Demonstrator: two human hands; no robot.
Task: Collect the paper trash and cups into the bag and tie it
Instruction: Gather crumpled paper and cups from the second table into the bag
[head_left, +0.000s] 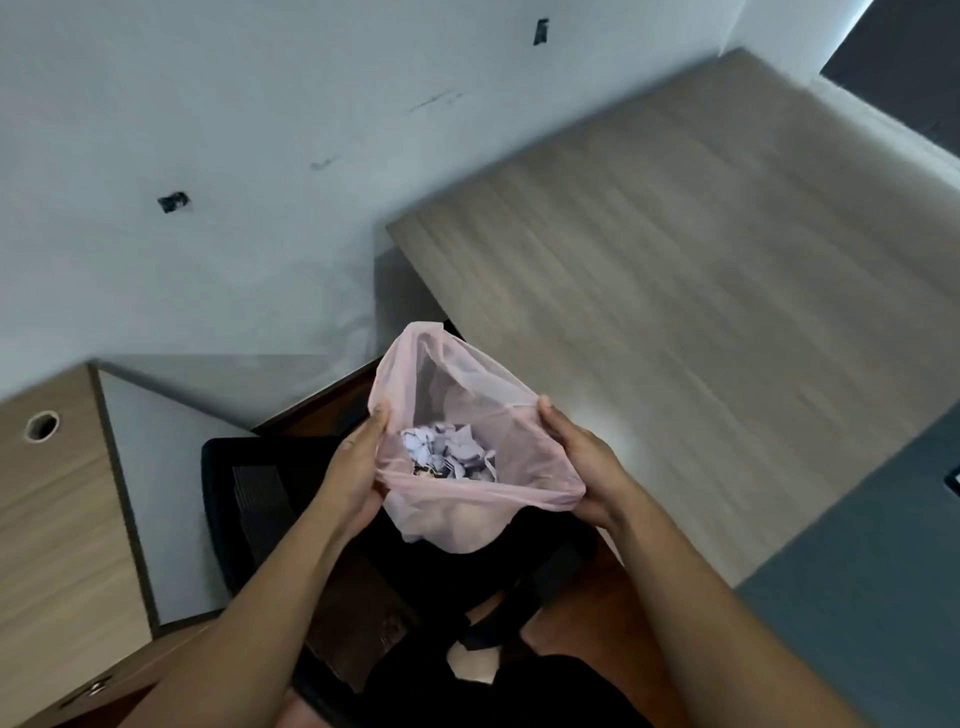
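1 pink bag (457, 522) of paper (447, 448), held by left hand (358, 467) and right hand (584, 462).

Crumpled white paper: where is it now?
Head view, centre: crumpled white paper lies inside the translucent pink plastic bag held by left hand and right hand, above black chair.

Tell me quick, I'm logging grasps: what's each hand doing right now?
Left hand: grips the pink plastic bag at its rim.
Right hand: grips the bag's opposite rim.

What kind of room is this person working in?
Probably an office: a wood-grain desk, a second desk with a round cable hole, and a black mesh chair below the pink bag.
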